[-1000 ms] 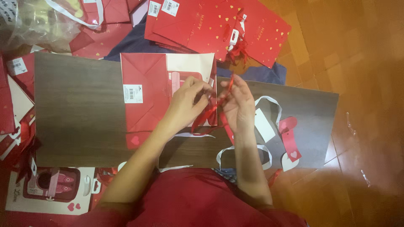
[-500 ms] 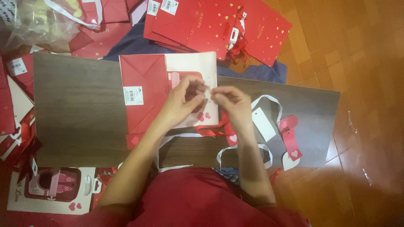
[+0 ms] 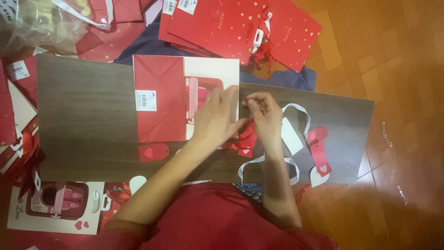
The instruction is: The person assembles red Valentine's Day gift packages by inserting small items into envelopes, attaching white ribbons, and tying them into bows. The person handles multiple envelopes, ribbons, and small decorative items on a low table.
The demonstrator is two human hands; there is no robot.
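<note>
A folded gift bag (image 3: pixel 157 97), red on its left half and white with a pink picture on its right, lies flat on a dark wooden board (image 3: pixel 83 111). My left hand (image 3: pixel 215 118) lies over the bag's right part, fingers together, holding its right edge. My right hand (image 3: pixel 264 115) meets it there, fingertips pinched at that edge. A red ribbon (image 3: pixel 247 132) with a small red heart tag (image 3: pixel 243 150) hangs out beneath both hands. What the fingertips pinch is partly hidden.
A second dark board (image 3: pixel 342 115) carries a white ribbon (image 3: pixel 296 109), a white tag (image 3: pixel 291 135) and red tags (image 3: pixel 319 153). Another red tag (image 3: pixel 154 152) lies below the bag. Red bags (image 3: pixel 231 23) are stacked at the top, a white bag (image 3: pixel 55 203) lies bottom left, and there is orange wooden floor (image 3: pixel 407 92) to the right.
Both hands worked the red ribbon above the bag's right edge, then came together at that edge. My left hand now lies flatter on the bag and the ribbon hangs lower.
</note>
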